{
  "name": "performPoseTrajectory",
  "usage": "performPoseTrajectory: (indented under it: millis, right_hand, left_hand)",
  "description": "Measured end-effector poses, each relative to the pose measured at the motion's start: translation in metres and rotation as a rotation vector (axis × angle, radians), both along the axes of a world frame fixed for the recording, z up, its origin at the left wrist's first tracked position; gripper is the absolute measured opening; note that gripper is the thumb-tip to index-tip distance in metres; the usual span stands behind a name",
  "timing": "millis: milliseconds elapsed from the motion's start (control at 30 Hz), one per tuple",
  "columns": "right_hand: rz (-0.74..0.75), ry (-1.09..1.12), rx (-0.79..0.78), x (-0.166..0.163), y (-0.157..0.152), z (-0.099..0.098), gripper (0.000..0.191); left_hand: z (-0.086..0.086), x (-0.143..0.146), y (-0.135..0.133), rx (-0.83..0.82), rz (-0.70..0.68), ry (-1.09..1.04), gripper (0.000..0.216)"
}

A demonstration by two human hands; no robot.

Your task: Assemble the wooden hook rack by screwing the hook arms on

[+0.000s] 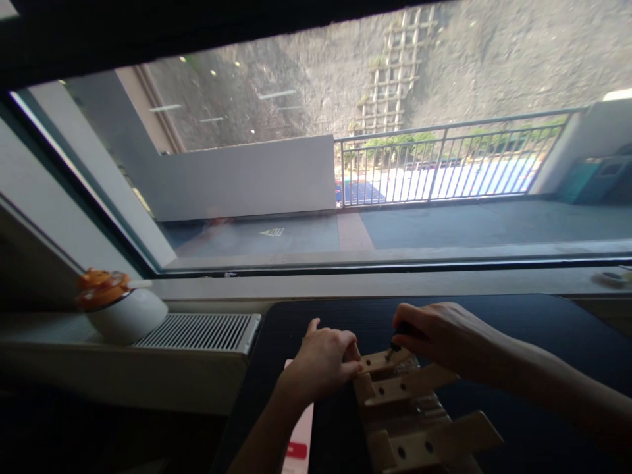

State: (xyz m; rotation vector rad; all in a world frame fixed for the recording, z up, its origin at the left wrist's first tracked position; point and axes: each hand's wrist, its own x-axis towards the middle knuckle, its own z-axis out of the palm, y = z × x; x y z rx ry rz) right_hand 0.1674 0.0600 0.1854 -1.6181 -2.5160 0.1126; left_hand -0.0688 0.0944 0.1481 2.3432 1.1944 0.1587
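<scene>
A wooden assembly (434, 441) of slats with dark round holes lies on the dark table in front of me. My left hand (323, 359) is closed on the far left end of it, thumb against the wood and index finger over the edge. In my right hand (432, 329) is a screwdriver (405, 329) with a dark handle, mostly hidden by my fingers. Its tip points down at the farthest wooden slat (378, 361); whether it sits in a screw is too small to tell. Something clear and shiny, like plastic (419, 405), shows between the slats.
The assembly rests on a dark table (336, 316) with rounded corners. A pink and white paper or box (299, 434) lies under my left forearm. To the left, a white pot with an orange top (126, 313) stands on a radiator (202, 329). A window sill (296, 286) borders the far side.
</scene>
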Motion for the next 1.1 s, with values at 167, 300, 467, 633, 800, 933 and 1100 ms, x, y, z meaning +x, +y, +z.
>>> performPoseTrajectory:
  millis: [167, 300, 467, 633, 800, 933, 1100]
  right_hand:
    - [0.035, -0.008, -0.007, 0.001, -0.003, 0.009, 0.009]
    - [0.112, 0.056, -0.056, 0.009, -0.005, 0.013, 0.02]
    - [0.092, 0.097, -0.073, 0.012, 0.0, 0.007, 0.016]
    - [0.027, 0.061, -0.069, 0.008, 0.001, 0.004, 0.011]
    - [0.026, 0.054, -0.059, 0.004, -0.005, 0.008, 0.01]
    - [0.101, 0.145, -0.111, 0.005, -0.006, 0.011, 0.016]
    - [0.061, 0.118, -0.102, 0.006, -0.001, 0.009, 0.018]
  left_hand:
    - [0.0, -0.001, -0.002, -0.004, 0.03, -0.011, 0.012]
    - [0.001, 0.0, -0.003, 0.035, 0.03, -0.037, 0.013]
    - [0.0, 0.001, -0.003, 0.033, 0.026, -0.046, 0.013]
    - [-0.003, 0.001, -0.003, 0.01, 0.027, -0.019, 0.01]
    - [-0.003, 0.001, -0.002, 0.01, 0.024, -0.021, 0.01]
    - [-0.005, 0.001, -0.001, 0.01, 0.018, -0.016, 0.01]
    - [-0.005, 0.0, -0.002, 0.021, 0.016, -0.019, 0.011]
